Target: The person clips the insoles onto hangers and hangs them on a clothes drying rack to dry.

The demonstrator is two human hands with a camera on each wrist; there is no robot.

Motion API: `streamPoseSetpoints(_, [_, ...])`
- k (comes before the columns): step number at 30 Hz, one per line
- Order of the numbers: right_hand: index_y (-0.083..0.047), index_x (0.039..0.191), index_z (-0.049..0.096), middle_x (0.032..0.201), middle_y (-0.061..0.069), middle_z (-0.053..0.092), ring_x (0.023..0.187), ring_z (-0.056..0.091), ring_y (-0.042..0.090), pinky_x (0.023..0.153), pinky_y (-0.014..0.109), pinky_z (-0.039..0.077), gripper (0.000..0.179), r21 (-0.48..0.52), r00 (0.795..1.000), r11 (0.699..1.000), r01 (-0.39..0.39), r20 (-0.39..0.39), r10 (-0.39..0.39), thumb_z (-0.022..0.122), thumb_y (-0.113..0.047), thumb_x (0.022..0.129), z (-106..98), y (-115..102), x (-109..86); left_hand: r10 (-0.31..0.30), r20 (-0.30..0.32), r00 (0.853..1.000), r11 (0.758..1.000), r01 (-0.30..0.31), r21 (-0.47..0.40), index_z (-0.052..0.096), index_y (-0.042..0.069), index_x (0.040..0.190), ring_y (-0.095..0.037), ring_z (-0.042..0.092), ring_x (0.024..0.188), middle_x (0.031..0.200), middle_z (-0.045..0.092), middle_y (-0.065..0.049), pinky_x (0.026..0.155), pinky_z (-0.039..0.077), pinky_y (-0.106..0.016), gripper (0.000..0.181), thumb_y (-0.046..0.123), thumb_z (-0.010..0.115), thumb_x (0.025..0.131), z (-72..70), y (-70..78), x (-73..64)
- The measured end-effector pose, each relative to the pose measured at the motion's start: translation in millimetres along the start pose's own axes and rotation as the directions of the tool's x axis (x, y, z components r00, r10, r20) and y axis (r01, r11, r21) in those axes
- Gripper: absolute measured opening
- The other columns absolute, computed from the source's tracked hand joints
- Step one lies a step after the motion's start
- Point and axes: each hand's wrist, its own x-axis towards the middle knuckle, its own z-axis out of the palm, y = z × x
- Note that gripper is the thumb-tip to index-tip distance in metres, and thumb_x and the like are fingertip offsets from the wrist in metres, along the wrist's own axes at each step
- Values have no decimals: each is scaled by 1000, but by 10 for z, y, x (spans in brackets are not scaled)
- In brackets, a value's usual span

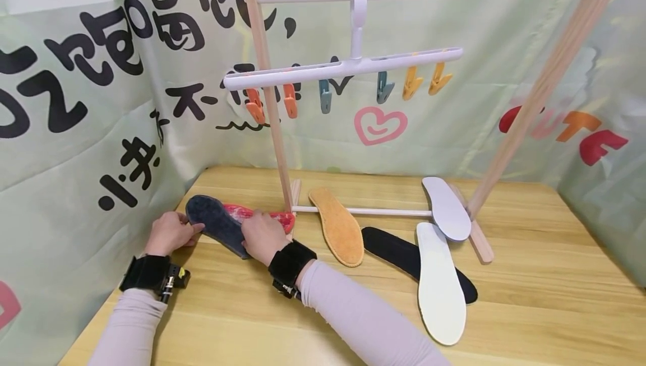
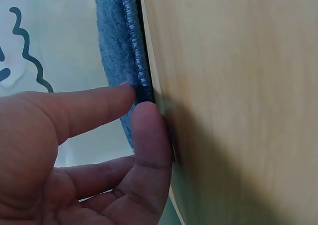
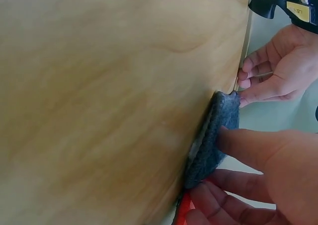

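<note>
A dark grey-blue fuzzy insole (image 1: 216,221) lies at the left of the table, between both hands. My left hand (image 1: 169,234) pinches its far left end with thumb and finger; the stitched edge shows close up in the left wrist view. At the near right end, my right hand (image 1: 263,237) grips the insole, thumb on top and fingers at the far side. Partly behind the dark insole and the right hand is a red patterned insole (image 1: 284,220). The right fingers come close to its red edge in the right wrist view; whether they touch cannot be told.
A wooden rack (image 1: 542,91) carries a white hanger (image 1: 303,74) with orange, blue-grey and yellow clips. Right of the hands lie a tan insole (image 1: 338,228), a black insole (image 1: 393,248), a white insole (image 1: 441,293) and a pale lilac insole (image 1: 446,209) leaning on the rack's base.
</note>
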Motion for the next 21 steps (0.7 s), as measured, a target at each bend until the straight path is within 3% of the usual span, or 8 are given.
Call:
streamPoseSetpoints(4, [-17, 102, 84, 100, 5, 74, 91, 74, 19, 66, 34, 65, 23, -18, 1000, 1000, -7, -3, 7, 85, -38, 94, 3, -11, 7, -5, 7, 1000, 1000, 5, 7, 69, -6, 96, -17, 73, 66, 64, 72, -2, 77, 52, -42, 37, 31, 72, 101, -12, 17, 9])
streamPoseSetpoints(7, [-17, 104, 84, 100, 4, 74, 91, 74, 18, 66, 34, 65, 25, -10, 1000, 1000, -11, 5, 11, 85, -39, 93, -5, -16, 18, -9, 11, 1000, 1000, 9, 9, 67, -14, 117, -19, 75, 68, 67, 74, -5, 90, 54, -55, 47, 30, 72, 101, -21, 19, 19])
streamPoseSetpoints(9, [-17, 105, 84, 100, 4, 74, 90, 73, 17, 66, 34, 65, 26, -3, 1000, 1000, -10, 10, 10, 85, -39, 93, -15, -15, 19, -10, 13, 1000, 1000, 10, 11, 66, -15, 122, -19, 75, 68, 67, 74, -5, 93, 54, -58, 50, 29, 72, 101, -25, 17, 23])
streamPoseSetpoints(13, [-17, 101, 83, 96, 2, 74, 85, 74, 16, 61, 33, 64, 21, 30, 1000, 1000, 2, 3, -2, 86, -37, 92, -17, -6, 8, -9, 24, 1000, 1000, 9, 14, 67, -14, 117, -17, 74, 67, 67, 74, -5, 86, 54, -49, 46, 30, 72, 101, -30, 14, 19])
streamPoseSetpoints(17, [-17, 96, 82, 93, 1, 73, 80, 74, 15, 58, 33, 62, 14, 65, 1000, 998, 5, -16, -4, 86, -31, 93, 3, 9, -3, -14, 40, 999, 1000, 14, 6, 65, -5, 94, -15, 72, 64, 66, 74, -4, 70, 46, -35, 37, 31, 71, 102, -25, 20, 12])
streamPoseSetpoints(19, [-17, 95, 81, 93, 1, 72, 79, 73, 16, 58, 33, 61, 10, 70, 1000, 998, 4, -22, -2, 84, -27, 95, 12, 15, -9, -14, 42, 999, 1000, 14, 1, 63, -5, 93, -15, 72, 64, 66, 73, -4, 69, 44, -35, 37, 31, 71, 102, -19, 27, 5])
streamPoseSetpoints(21, [-16, 94, 81, 93, 1, 72, 79, 73, 16, 58, 33, 61, 9, 72, 1000, 997, 3, -23, -2, 82, -25, 96, 14, 18, -18, -15, 45, 999, 1000, 15, 1, 64, -10, 103, -16, 73, 66, 66, 74, -4, 76, 50, -40, 42, 31, 71, 102, -13, 30, -1])
